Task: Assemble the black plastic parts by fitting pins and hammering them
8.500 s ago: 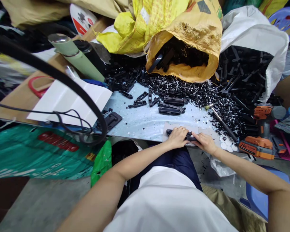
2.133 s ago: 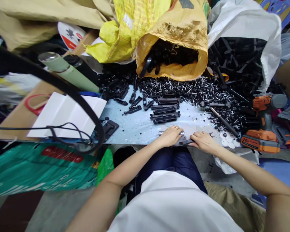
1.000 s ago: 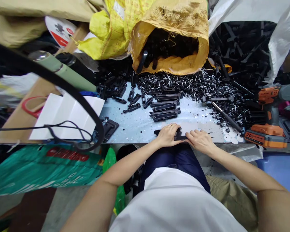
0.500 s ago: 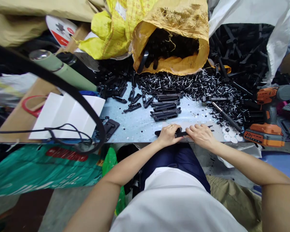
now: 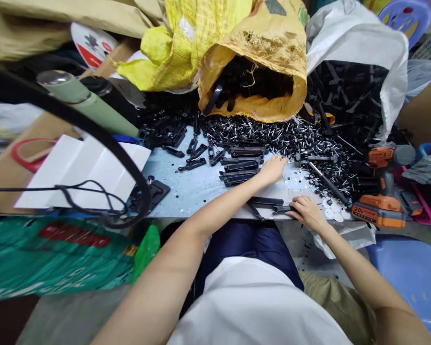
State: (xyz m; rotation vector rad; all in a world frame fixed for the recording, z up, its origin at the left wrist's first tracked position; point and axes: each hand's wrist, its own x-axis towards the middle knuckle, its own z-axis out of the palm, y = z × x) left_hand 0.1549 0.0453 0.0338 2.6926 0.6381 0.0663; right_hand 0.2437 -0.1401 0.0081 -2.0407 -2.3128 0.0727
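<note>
My left hand [image 5: 275,169] is stretched forward to the near edge of a pile of small black-headed screws [image 5: 258,128]. Its fingers are bent together, and whatever is between the tips is hidden. At the table's front edge, my right hand [image 5: 308,212] is closed on the end of a black plastic arm [image 5: 283,209]. Just left of it lies a folding black plastic piece [image 5: 266,201], its two limbs spread apart. Beyond my left forearm sits a row of similar black pieces [image 5: 241,165], stacked side by side.
An orange cordless drill [image 5: 384,189] stands at the right. Beside it are a black-handled screwdriver [image 5: 328,182] and white discs [image 5: 333,211]. Open sacks, one yellow-orange [image 5: 266,43], line the back. Folded white paper [image 5: 82,167] and a black curved arm [image 5: 104,129] occupy the left.
My left hand has let go of the black plastic piece and moved forward to the screw pile. My right hand stays near the front edge. The view has shifted slightly.
</note>
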